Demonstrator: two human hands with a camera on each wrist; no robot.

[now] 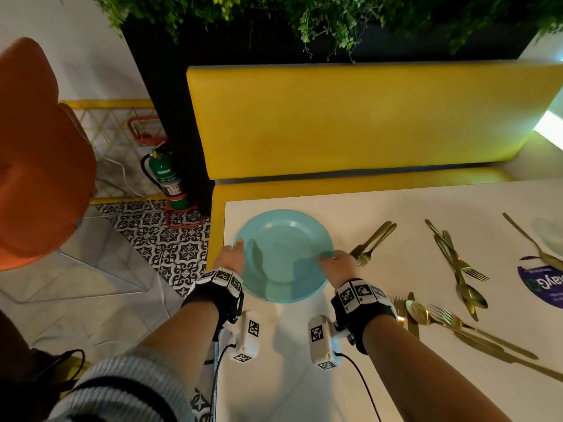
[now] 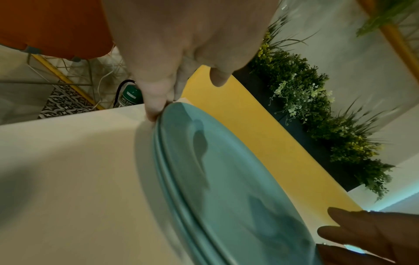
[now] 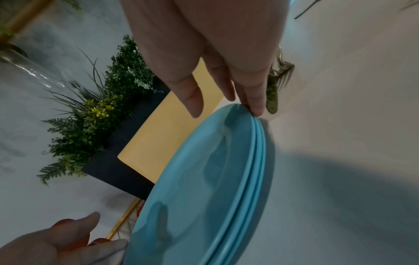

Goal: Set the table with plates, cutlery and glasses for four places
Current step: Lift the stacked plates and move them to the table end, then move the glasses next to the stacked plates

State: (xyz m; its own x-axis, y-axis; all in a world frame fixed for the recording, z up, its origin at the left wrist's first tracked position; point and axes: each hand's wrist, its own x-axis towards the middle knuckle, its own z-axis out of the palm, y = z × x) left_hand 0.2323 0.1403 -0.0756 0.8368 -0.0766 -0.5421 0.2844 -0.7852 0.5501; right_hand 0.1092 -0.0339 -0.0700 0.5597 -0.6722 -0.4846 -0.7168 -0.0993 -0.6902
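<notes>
White tabletop (image 1: 396, 208) fills the lower right, and at its 9 o'clock corner sits the teal plate stack (image 1: 283, 254), flat and face-up. The wrist views show several rims layered, which the head view does not. Left hand (image 1: 229, 257) is at the stack's 9 o'clock edge, fingertips (image 2: 156, 109) pinching the rim, thumb above. Right hand (image 1: 338, 264) is at the 3 o'clock edge, fingers (image 3: 256, 105) straight, tips touching the rim; I can't tell whether it grips. At 3 o'clock of the plates lies gold cutlery: a fork pair (image 1: 373, 242) just beside the right hand, long axis running 1 to 7 o'clock, tines at 7. Further sets (image 1: 457, 266) lie well apart.
</notes>
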